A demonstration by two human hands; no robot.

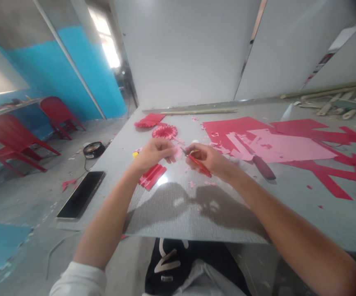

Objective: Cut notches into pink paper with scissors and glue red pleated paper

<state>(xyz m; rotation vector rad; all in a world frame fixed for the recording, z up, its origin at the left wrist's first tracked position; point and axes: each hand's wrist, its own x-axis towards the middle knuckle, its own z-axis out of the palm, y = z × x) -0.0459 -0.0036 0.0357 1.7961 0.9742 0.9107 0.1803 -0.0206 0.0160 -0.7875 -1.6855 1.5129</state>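
Note:
My left hand (155, 153) pinches a small pink paper piece (178, 151) above the grey board (196, 213). My right hand (210, 159) grips red-handled scissors (198, 162) whose blades meet that pink piece. A folded red pleated strip (152, 176) lies on the board just under my left wrist. A finished red paper rosette (165, 131) sits beyond my hands, with a folded red fan (149, 120) behind it.
Red and pink paper sheets (289, 144) with cut-outs cover the board's right side, and a dark red knife handle (263, 166) lies on them. A black phone (82, 194) rests at the left. Bamboo sticks (199, 111) lie at the back. Red chairs (14, 139) stand far left.

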